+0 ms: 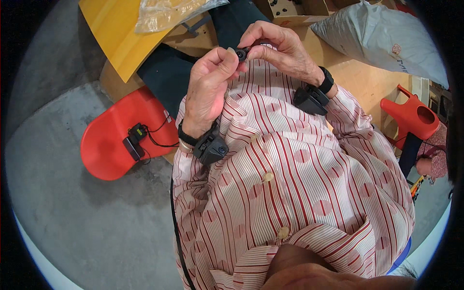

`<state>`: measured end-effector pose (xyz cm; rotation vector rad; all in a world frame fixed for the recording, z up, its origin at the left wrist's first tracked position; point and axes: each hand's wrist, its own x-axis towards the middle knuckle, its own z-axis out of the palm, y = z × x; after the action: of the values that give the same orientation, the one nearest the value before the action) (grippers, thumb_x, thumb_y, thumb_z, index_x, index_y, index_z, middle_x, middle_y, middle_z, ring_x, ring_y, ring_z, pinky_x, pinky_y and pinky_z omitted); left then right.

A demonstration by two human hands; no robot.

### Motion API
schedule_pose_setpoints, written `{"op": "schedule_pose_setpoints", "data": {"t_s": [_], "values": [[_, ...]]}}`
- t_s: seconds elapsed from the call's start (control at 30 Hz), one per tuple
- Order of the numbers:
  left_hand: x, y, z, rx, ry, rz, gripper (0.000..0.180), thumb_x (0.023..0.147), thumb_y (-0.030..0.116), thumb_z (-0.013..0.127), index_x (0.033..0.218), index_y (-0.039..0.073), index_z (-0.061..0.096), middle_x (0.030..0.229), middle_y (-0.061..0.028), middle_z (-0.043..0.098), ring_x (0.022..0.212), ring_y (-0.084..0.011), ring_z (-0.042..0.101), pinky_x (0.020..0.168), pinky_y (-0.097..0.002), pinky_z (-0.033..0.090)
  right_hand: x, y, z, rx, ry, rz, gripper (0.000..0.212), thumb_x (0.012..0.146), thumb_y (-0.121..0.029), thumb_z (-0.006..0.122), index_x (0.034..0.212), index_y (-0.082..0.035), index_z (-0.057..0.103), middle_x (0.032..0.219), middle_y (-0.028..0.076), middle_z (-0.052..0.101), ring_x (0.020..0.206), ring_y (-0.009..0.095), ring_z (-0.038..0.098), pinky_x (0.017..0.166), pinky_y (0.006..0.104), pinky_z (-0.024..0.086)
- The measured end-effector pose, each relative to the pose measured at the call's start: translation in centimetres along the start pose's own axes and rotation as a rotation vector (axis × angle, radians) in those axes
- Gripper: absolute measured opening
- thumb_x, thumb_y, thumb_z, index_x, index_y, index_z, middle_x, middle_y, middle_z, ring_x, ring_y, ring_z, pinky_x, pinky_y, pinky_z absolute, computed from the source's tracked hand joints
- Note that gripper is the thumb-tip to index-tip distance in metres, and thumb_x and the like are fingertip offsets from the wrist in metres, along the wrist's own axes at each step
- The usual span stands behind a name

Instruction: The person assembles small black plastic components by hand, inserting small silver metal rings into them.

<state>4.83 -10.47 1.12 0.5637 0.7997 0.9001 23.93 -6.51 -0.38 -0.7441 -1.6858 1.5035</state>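
A small round black part (241, 54) with a dark hole in its face is pinched between my two hands above my lap. My left hand (209, 79) grips its left side with thumb and fingers. From the right, my right hand (282, 50) holds it with thumb and forefinger, so the fingertips of both hands nearly meet. Its exact kind is too small to make out. Each wrist carries a black strap with a dark device, the left device (211, 149) and the right device (311, 100).
A yellow board (121, 36) with a clear plastic bag (166, 14) lies at the far left. Left of me, a red stool (104, 145) bears small black devices with cables. A cardboard box (295, 20) with black pieces, a white sack (377, 41) and a red chair (411, 113) are rightward.
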Motion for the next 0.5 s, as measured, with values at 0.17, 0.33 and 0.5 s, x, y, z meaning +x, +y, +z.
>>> {"op": "schedule_pose_setpoints", "data": {"t_s": [0.17, 0.33, 0.5], "values": [[0.4, -0.1, 0.1, -0.033, -0.045, 0.001, 0.014, 0.090, 0.019, 0.058, 0.086, 0.005, 0.058, 0.084, -0.0020, 0.060, 0.077, -0.0077, 0.052, 0.072, -0.0198, 0.038, -0.2, 0.1, -0.2, 0.108, 0.019, 0.041, 0.011, 0.086, -0.005, 0.060, 0.096, 0.001, 0.058, 0.095, 0.003, 0.054, 0.085, 0.008, 0.054, 0.078, 0.0209, 0.045], [0.4, 0.0, -0.2, 0.054, 0.020, -0.077, 0.016, 0.090, 0.020, 0.057, 0.091, 0.004, 0.057, 0.085, -0.0029, 0.059, 0.075, -0.0062, 0.048, 0.072, -0.0188, 0.036, -0.4, 0.5, -1.4, 0.062, 0.068, 0.102, 0.013, 0.085, -0.010, 0.063, 0.092, -0.001, 0.059, 0.082, 0.001, 0.061, 0.080, 0.007, 0.056, 0.073, 0.0219, 0.046], [0.1, 0.4, -1.3, 0.068, 0.049, -0.042, 0.015, 0.091, 0.017, 0.054, 0.094, 0.002, 0.055, 0.085, -0.0034, 0.056, 0.074, -0.0076, 0.046, 0.071, -0.0200, 0.037, 0.1, 1.1, -7.2, -0.427, 0.177, 0.139, 0.018, 0.085, -0.012, 0.063, 0.097, 0.000, 0.056, 0.082, 0.002, 0.058, 0.077, 0.007, 0.055, 0.070, 0.0222, 0.046]]}}
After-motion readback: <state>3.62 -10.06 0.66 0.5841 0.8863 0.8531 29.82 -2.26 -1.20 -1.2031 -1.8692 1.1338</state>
